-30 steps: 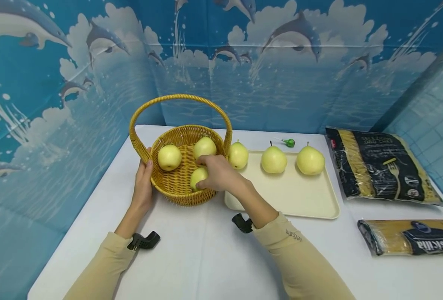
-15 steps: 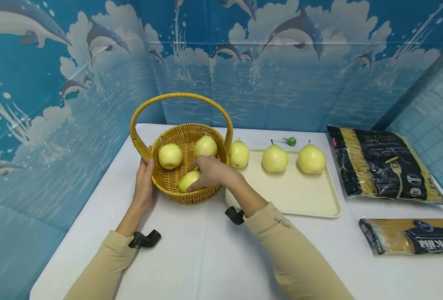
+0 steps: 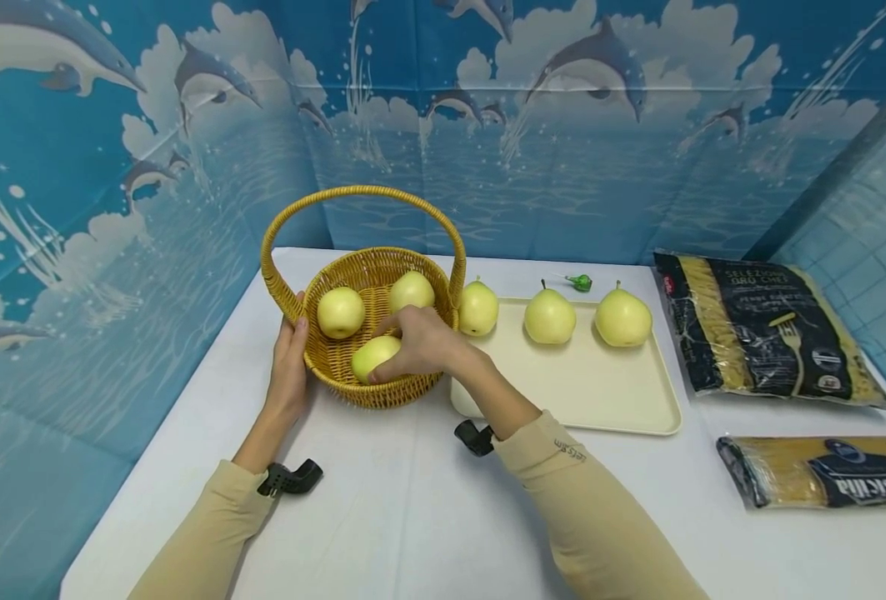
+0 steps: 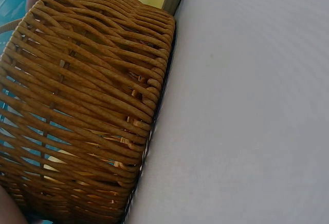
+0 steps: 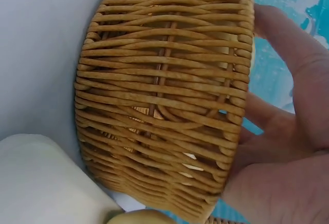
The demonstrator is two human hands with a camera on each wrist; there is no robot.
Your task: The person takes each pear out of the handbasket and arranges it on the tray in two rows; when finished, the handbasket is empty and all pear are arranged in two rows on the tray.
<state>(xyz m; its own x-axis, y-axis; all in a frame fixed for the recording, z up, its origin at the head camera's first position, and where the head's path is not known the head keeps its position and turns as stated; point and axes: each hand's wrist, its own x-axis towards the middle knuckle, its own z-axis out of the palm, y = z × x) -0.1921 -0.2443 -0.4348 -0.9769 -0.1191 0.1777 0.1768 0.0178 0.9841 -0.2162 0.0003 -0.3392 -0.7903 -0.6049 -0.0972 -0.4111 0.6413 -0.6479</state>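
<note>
Head: L hand (image 3: 287, 358) grips basket (image 3: 378, 397) at L handle base; R hand (image 3: 423, 342) grips a pear (image 3: 370, 357) in the basket, nr front; two more pears (image 3: 341, 313) behind, three pears (image 3: 550, 317) along back of tray (image 3: 578, 387) to R. L wrist: basket wall beside white tabletop (image 4: 247, 111); L grip can't tell here. R wrist: R fingers past rim, tips hidden.

Tan sleeves (image 3: 206, 525), small dark lettering (image 3: 568, 450) near the right cuff (image 3: 525, 445), curved black wrist mounts (image 3: 292, 479)
</note>
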